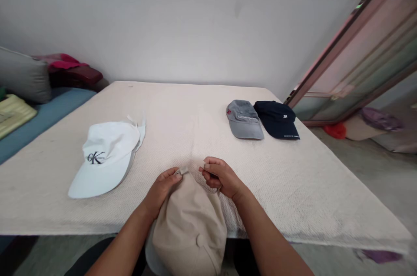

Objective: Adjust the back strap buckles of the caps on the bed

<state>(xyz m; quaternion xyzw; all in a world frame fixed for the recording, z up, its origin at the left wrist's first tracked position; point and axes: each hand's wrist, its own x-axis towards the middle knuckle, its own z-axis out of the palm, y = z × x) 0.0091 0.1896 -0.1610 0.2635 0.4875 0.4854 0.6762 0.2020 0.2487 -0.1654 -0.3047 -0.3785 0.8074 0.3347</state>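
A beige cap (pixel 190 219) with a fabric button on its crown hangs over the table's near edge, its back opening toward the wall. My left hand (pixel 164 187) pinches one side of that opening, by a small pale tab (pixel 184 170). Across the gap my right hand (pixel 223 176) is closed at the other side of the opening, where a bit of the cap's strap shows below the fingers. What sits between its fingertips is too small to make out clearly. To the left, a white cap (pixel 110 141) with black lettering rests on the table, brim toward me.
A grey cap (pixel 244 119) and a navy cap (pixel 276 119) lie side by side at the right back of the cloth-covered table (pixel 169 115). A wall stands behind. At the left are a grey cushion (pixel 24 76) and a blue surface (pixel 61 104); a framed panel leans at right.
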